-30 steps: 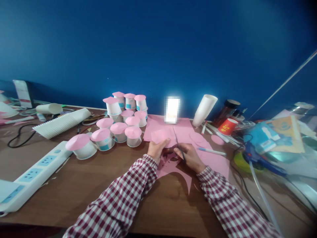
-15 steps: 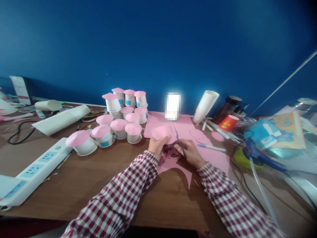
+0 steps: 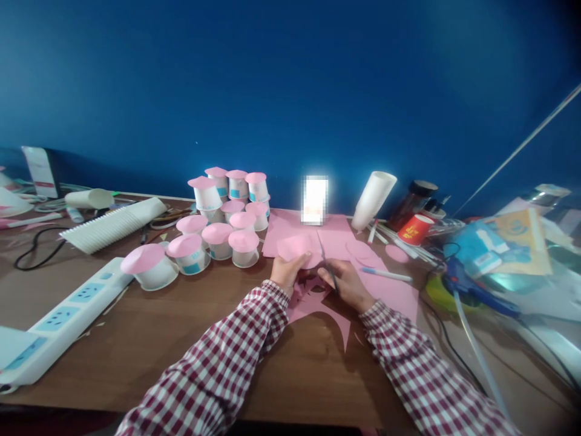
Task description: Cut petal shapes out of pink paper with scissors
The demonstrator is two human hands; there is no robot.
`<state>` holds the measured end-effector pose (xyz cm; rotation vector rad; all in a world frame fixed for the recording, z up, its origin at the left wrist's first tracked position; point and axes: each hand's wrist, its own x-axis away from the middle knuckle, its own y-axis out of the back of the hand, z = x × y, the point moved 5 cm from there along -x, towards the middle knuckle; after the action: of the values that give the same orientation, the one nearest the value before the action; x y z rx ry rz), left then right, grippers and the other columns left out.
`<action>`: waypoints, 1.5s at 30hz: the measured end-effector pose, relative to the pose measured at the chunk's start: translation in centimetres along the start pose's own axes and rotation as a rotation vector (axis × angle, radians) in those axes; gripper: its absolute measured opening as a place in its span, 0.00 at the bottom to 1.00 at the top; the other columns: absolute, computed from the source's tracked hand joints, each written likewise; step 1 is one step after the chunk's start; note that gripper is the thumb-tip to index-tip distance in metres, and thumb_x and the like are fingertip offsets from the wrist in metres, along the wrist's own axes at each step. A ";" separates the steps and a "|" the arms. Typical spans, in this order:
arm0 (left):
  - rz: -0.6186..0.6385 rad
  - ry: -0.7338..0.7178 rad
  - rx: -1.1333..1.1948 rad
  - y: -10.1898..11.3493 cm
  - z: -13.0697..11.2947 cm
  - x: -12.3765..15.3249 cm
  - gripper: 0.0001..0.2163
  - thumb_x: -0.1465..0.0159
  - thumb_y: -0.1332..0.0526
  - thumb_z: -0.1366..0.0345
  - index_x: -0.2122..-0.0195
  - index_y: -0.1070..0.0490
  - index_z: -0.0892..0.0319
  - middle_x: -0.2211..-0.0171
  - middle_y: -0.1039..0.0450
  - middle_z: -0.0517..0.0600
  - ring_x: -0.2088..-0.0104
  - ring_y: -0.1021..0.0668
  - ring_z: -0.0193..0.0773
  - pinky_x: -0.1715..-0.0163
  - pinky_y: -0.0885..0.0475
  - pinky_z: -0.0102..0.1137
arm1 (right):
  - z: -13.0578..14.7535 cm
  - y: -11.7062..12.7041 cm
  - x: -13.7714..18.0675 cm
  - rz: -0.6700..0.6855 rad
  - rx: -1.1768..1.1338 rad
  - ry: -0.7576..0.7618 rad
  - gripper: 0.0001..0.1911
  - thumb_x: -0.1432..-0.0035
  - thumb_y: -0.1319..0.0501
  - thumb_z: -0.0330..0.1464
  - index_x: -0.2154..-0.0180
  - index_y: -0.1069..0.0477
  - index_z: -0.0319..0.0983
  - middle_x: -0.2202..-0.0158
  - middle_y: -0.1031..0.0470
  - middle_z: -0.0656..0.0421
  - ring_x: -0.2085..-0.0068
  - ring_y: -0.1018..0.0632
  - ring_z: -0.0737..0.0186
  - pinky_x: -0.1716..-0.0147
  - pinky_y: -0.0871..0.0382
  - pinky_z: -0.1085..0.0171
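My left hand [image 3: 285,272] pinches a piece of pink paper [image 3: 297,248] at its lower edge, fingers closed on it. My right hand [image 3: 347,283] grips a pair of scissors [image 3: 325,260], whose blades point away from me into that paper. Both hands hover over a larger pink sheet [image 3: 336,236] lying on the wooden table [image 3: 181,327]. Jagged pink offcuts [image 3: 327,312] lie just below my hands. Both sleeves are red and white check.
Several upturned white cups with pink round tops [image 3: 218,233] cluster to the left. A white power strip [image 3: 59,318] and a stack of white cups lying down [image 3: 113,224] are further left. A pen [image 3: 385,275], a red cup [image 3: 415,230], a leaning white cup stack [image 3: 374,200] and a blue glue gun [image 3: 476,290] sit right.
My hands stay in nearly the same place; the scissors have shifted slightly along the pink paper. The view bobbed down and back up.
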<state>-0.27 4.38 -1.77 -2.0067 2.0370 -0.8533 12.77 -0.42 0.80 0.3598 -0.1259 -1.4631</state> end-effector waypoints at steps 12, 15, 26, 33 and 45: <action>0.033 -0.020 0.001 -0.3 -0.4 0.5 0.17 0.58 0.28 0.65 0.71 0.28 0.69 0.79 0.26 0.54 0.80 0.23 0.40 0.81 0.25 0.32 | 0.1 0.0 0.1 0.018 -0.010 -0.004 0.20 0.43 0.42 0.43 0.58 0.26 0.34 0.66 0.21 0.52 0.68 0.21 0.58 0.72 0.26 0.64; 0.016 -0.019 -0.004 -0.3 -0.5 0.6 0.16 0.59 0.28 0.65 0.73 0.28 0.70 0.79 0.26 0.56 0.79 0.23 0.42 0.80 0.24 0.33 | 0.0 0.1 0.1 0.007 -0.002 -0.010 0.20 0.44 0.42 0.44 0.59 0.26 0.35 0.67 0.21 0.53 0.68 0.21 0.58 0.71 0.26 0.63; 0.051 -0.011 0.025 -0.4 -0.5 0.6 0.16 0.59 0.28 0.66 0.73 0.28 0.71 0.77 0.25 0.57 0.78 0.22 0.42 0.79 0.24 0.34 | 0.3 0.2 0.0 0.024 0.019 -0.006 0.20 0.44 0.42 0.44 0.59 0.25 0.35 0.67 0.21 0.53 0.70 0.22 0.60 0.71 0.27 0.65; 0.014 -0.017 0.025 -0.3 -0.6 0.6 0.14 0.59 0.28 0.67 0.73 0.28 0.69 0.78 0.25 0.55 0.80 0.24 0.38 0.82 0.26 0.30 | -0.1 0.4 0.0 0.000 0.057 -0.005 0.20 0.45 0.41 0.44 0.60 0.26 0.34 0.71 0.22 0.54 0.71 0.23 0.61 0.74 0.29 0.66; -0.003 0.039 0.019 -0.4 -0.7 0.8 0.13 0.58 0.28 0.67 0.77 0.30 0.68 0.83 0.28 0.52 0.85 0.26 0.36 0.87 0.28 0.28 | 0.1 0.5 -0.1 -0.016 0.085 0.019 0.18 0.45 0.41 0.43 0.62 0.25 0.35 0.72 0.23 0.56 0.72 0.24 0.61 0.74 0.30 0.66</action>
<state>-0.34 3.79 -0.79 -1.9987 2.0392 -0.9152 13.19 -0.35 1.07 0.4444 -0.1704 -1.4729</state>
